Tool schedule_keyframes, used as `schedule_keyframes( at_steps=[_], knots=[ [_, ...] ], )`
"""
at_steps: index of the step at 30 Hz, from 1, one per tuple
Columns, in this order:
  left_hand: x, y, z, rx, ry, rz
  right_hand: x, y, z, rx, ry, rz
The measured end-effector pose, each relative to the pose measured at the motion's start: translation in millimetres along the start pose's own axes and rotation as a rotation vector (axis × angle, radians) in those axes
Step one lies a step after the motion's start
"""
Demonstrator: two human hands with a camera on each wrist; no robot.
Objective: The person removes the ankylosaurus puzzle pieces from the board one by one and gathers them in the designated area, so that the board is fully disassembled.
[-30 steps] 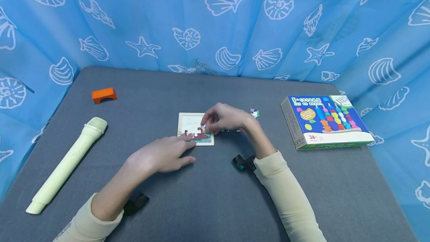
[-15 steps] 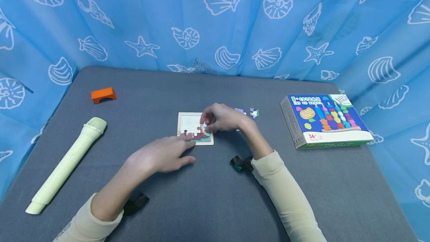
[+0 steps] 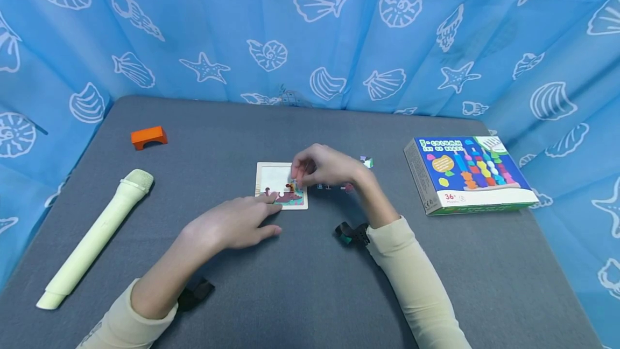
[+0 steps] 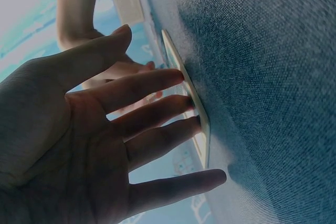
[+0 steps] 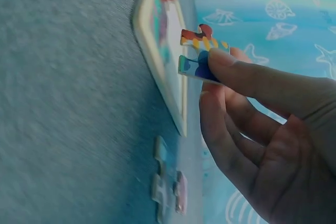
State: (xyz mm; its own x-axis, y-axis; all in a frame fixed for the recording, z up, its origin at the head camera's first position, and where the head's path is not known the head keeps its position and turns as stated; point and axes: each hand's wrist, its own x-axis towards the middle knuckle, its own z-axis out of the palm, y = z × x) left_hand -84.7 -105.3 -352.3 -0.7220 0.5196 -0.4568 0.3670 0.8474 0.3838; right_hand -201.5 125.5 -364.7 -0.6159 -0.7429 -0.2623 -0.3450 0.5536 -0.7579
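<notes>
A small puzzle board with a pale wooden frame lies mid-table, its lower part filled with brown and teal pieces. My right hand is over the board's right side. In the right wrist view its thumb and fingers pinch a puzzle piece, brown, yellow and blue, held tilted just above the board. My left hand lies flat with spread fingers; in the left wrist view several fingertips rest on the board's near edge. Loose puzzle pieces lie to the right, partly hidden behind my right hand and wrist.
An orange arched block sits at the back left. Before it lies a pale green toy microphone. A bead-set box stands at the right of the grey table. A blue shell-print curtain hangs behind.
The right hand has lifted slightly off the board with the puzzle piece in its fingers, having pressed lower before. My left hand stays in place on the board.
</notes>
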Motion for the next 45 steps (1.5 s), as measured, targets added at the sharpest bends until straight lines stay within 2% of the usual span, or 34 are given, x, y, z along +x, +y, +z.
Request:
schedule_keyframes(
  at_steps=[5,12,19,27,32,37,45],
  knots=[
    [0.9,-0.4,-0.2,0.001,-0.004,-0.004,-12.9,5.0,-12.9,0.043,0.016,-0.015],
    [0.7,-0.2,0.1,-0.009,-0.011,-0.003,-39.1,15.8,-36.7,0.135,0.040,0.037],
    [-1.1,-0.2,0.6,-0.012,-0.002,0.007,-67.8,32.9,-57.1,0.132,0.080,0.121],
    [-1.1,-0.6,-0.2,-0.015,-0.014,-0.006,-94.1,51.0,-69.2,0.098,0.144,0.219],
    [-2.6,-1.1,-0.3,-0.018,-0.010,-0.006,-101.9,59.4,-70.2,0.071,0.156,0.287],
    [-3.5,-1.5,-0.4,-0.023,-0.007,-0.001,-105.0,66.3,-68.7,0.065,0.135,0.345],
    [-2.4,-1.9,-1.4,-0.023,-0.015,0.003,-105.7,74.0,-66.5,0.085,0.061,0.449]
  ],
)
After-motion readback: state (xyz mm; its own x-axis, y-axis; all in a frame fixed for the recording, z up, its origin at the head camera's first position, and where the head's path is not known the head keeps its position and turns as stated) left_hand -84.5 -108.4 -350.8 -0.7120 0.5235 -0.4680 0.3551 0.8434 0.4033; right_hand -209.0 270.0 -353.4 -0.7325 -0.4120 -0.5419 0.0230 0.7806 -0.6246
